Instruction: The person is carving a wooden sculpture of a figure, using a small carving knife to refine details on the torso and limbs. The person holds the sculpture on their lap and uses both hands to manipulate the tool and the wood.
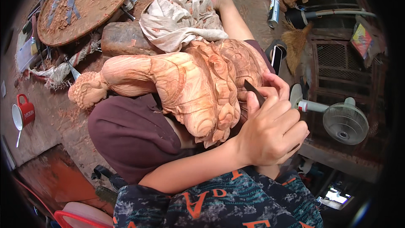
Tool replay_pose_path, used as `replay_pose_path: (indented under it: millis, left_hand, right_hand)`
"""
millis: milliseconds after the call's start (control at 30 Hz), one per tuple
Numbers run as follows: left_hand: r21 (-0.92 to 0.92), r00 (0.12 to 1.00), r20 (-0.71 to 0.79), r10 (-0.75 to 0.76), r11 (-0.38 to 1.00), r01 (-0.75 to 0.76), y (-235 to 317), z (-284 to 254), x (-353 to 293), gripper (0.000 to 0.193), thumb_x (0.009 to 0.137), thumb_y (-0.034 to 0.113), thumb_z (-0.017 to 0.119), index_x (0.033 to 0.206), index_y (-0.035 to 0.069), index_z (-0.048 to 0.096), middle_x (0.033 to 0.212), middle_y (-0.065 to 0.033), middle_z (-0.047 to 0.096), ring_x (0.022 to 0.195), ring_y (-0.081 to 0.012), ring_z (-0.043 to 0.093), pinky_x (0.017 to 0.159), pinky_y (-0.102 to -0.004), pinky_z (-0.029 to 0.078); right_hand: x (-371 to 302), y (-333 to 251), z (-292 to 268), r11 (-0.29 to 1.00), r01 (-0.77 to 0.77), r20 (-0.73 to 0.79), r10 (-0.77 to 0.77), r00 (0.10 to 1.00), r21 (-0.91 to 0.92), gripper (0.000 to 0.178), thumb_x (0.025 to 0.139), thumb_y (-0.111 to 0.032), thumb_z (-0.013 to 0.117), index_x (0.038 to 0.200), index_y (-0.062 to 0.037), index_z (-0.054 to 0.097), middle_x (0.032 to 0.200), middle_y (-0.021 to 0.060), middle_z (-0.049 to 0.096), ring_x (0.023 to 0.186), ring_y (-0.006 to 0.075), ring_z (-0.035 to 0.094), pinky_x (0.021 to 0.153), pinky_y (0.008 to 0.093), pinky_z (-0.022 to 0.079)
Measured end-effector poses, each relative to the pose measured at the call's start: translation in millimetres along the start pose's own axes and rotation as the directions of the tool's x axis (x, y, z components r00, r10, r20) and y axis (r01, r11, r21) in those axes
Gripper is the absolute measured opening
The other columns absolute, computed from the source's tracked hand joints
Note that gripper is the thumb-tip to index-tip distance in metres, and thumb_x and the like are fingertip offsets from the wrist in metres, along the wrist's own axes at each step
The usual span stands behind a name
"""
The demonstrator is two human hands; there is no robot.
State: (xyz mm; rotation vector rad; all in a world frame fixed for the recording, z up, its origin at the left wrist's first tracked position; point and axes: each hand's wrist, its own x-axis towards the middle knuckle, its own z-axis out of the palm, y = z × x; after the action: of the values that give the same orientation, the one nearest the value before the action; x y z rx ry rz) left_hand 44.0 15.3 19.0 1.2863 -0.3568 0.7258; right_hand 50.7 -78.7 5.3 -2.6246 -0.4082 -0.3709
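Note:
A carved wooden figure [177, 80] with a knobbly-haired head at the left lies on its side across my lap. Over its far right part, my left hand [272, 131] is closed around a dark flat blade [253, 92], the tip of which points up and left at the carved folds. My right hand [276, 85] is mostly hidden behind the left; its curved fingers show beside the blade and seem to hold it too. The dark other end of the tool shows below my left knuckles.
A round woven tray [90, 17] with shavings and metal blades stands at the upper left. A wooden block [126, 38] and a crumpled cloth [181, 21] lie behind the figure. A red mug [26, 112] is at the left; a fan [345, 122] and a straw broom [295, 44] are at the right.

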Motion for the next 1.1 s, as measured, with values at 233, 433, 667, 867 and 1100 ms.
replay_pose_path:
  millis: [233,433,667,867,1100]
  left_hand:
    - [0.068,0.999,-0.023,-0.025,0.997,0.026,-6.6,15.2,12.3,0.022,0.070,0.010,0.072,0.067,0.004,0.052,0.071,-0.0122,0.047,0.066,-0.0307,0.049,0.068,-0.0442,0.041]
    - [0.072,0.997,-0.058,-0.043,0.996,0.047,-14.4,10.1,-5.7,0.025,0.070,0.014,0.073,0.065,0.003,0.050,0.067,-0.0098,0.040,0.064,-0.0304,0.047,0.067,-0.0478,0.042]
    - [0.103,0.999,-0.045,-0.005,0.995,0.010,-7.0,4.9,-8.3,0.026,0.071,0.010,0.074,0.063,0.004,0.049,0.068,-0.0102,0.046,0.061,-0.0281,0.047,0.063,-0.0439,0.041]
    - [0.076,0.996,-0.070,0.059,0.996,-0.054,-7.5,12.9,-0.1,0.028,0.070,0.011,0.074,0.063,0.004,0.048,0.068,-0.0094,0.047,0.060,-0.0275,0.047,0.062,-0.0422,0.041]
    - [0.125,0.992,-0.124,0.039,0.992,-0.023,-15.5,13.7,-16.7,0.029,0.065,0.016,0.076,0.064,0.003,0.050,0.068,-0.0089,0.047,0.061,-0.0262,0.048,0.060,-0.0425,0.041]
  right_hand:
    - [5.5,4.3,1.1,1.000,0.002,0.003,-0.002,1.000,0.027,0.020,0.087,-0.019,0.068,0.097,-0.0010,0.067,0.112,0.0122,0.057,0.106,0.0254,0.054,0.095,0.0375,0.041]
    - [5.5,3.3,3.1,1.000,0.005,0.010,-0.005,1.000,0.013,0.020,0.087,-0.019,0.069,0.096,-0.0012,0.068,0.114,0.0124,0.057,0.108,0.0259,0.054,0.097,0.0380,0.041]
    - [2.6,0.6,4.6,1.000,-0.015,0.018,0.015,1.000,-0.006,0.020,0.088,-0.020,0.069,0.095,-0.0014,0.068,0.117,0.0125,0.056,0.111,0.0264,0.053,0.100,0.0385,0.040]
    - [0.5,1.9,-2.4,0.991,-0.129,0.046,0.127,0.991,0.043,0.020,0.088,-0.019,0.069,0.096,-0.0017,0.068,0.119,0.0126,0.056,0.114,0.0271,0.053,0.103,0.0389,0.039]
    - [3.5,-6.9,8.5,0.999,-0.053,0.025,0.053,0.998,0.003,0.019,0.084,-0.009,0.070,0.100,0.0001,0.064,0.117,0.0120,0.058,0.117,0.0272,0.052,0.104,0.0378,0.039]
